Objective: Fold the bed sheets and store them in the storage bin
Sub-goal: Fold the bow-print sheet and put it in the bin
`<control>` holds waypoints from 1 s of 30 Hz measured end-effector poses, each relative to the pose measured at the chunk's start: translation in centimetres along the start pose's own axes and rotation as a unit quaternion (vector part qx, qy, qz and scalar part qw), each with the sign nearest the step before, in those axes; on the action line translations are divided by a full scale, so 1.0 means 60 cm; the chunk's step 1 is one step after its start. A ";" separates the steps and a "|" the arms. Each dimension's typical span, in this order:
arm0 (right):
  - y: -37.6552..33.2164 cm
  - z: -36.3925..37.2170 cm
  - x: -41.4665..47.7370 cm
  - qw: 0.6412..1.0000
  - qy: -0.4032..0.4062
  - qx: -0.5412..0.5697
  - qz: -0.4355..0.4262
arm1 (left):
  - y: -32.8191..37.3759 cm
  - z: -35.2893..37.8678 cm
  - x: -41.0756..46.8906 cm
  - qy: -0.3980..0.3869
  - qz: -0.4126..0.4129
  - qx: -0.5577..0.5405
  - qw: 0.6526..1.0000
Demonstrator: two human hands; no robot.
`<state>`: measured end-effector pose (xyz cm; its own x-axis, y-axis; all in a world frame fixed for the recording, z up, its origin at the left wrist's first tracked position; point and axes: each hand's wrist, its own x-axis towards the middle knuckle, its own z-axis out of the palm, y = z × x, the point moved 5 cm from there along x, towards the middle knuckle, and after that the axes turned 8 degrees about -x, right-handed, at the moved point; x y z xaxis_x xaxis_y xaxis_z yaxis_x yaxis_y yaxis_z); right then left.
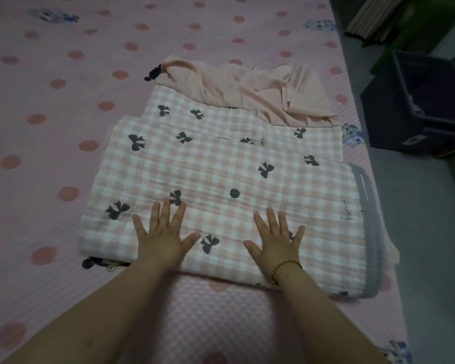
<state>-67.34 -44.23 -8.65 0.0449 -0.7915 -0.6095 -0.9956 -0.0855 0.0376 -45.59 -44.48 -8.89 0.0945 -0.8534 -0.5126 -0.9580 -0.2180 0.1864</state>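
A pink-and-white checked sheet [221, 166] with dark bow prints lies folded in layers on the bed, a grey border showing along its right edge. My left hand [163, 235] lies flat with spread fingers on its near left part. My right hand [276, 240], a bead bracelet on its wrist, lies flat on the near right part. A plain peach sheet [247, 90] sits crumpled at the far end of the folded one. The dark storage bin [410, 106] stands open on the floor, right of the bed.
The bed [50, 114] has a pink cover with red dots and small blue figures. Its right edge runs diagonally beside a grey floor [418, 219]. Green and striped objects [394, 19] stand behind the bin at the top right.
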 end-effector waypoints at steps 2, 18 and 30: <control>0.011 -0.020 -0.011 0.999 0.050 0.009 0.009 | 0.005 -0.028 -0.005 0.096 0.035 -0.016 0.995; 0.183 -0.095 0.184 0.985 0.069 -0.037 0.153 | 0.017 -0.069 0.221 0.177 -0.041 -0.073 0.981; 0.209 -0.124 0.287 0.980 0.089 -0.033 0.173 | 0.000 -0.118 0.309 0.248 -0.098 -0.058 0.962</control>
<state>-78.43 -63.45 -12.76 -0.2758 -0.8722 -0.4039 -0.9463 0.1727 0.2734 -41.93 -63.65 -12.44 0.4152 -0.9052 -0.0904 -0.8747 -0.4245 0.2337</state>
